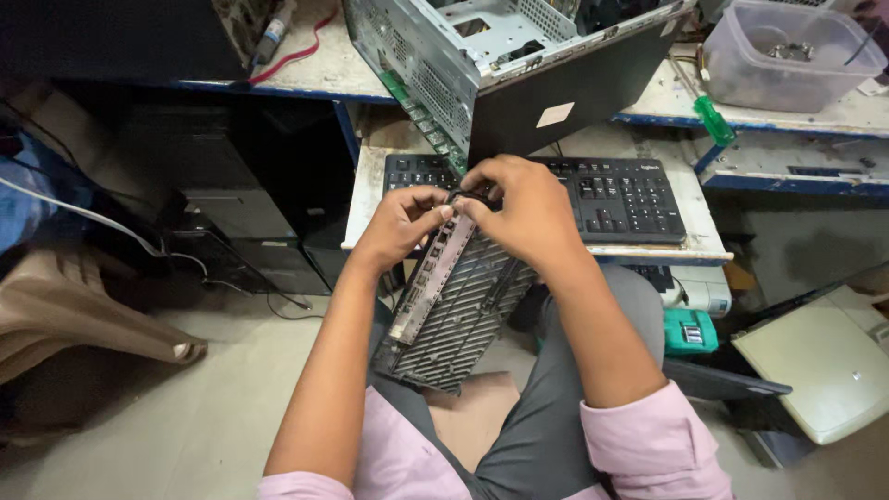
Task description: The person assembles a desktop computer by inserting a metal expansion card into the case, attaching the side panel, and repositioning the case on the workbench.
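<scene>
A dark grey slotted computer front panel (460, 310) with a light metal strip along its left side rests tilted across my lap. My left hand (405, 224) pinches its top edge from the left. My right hand (524, 209) grips the same top edge from the right, fingers curled over it. The two hands nearly touch at the panel's upper end. Behind them lies a black keyboard (619, 193) on a pull-out shelf (696, 248).
An open grey computer case (444, 56) leans on the bench above the keyboard. A clear plastic tub (787, 69) and a green-handled screwdriver (715, 120) sit at the right. Black tower cases (231, 194) stand under the bench. A beige plastic chair (74, 315) is on the left.
</scene>
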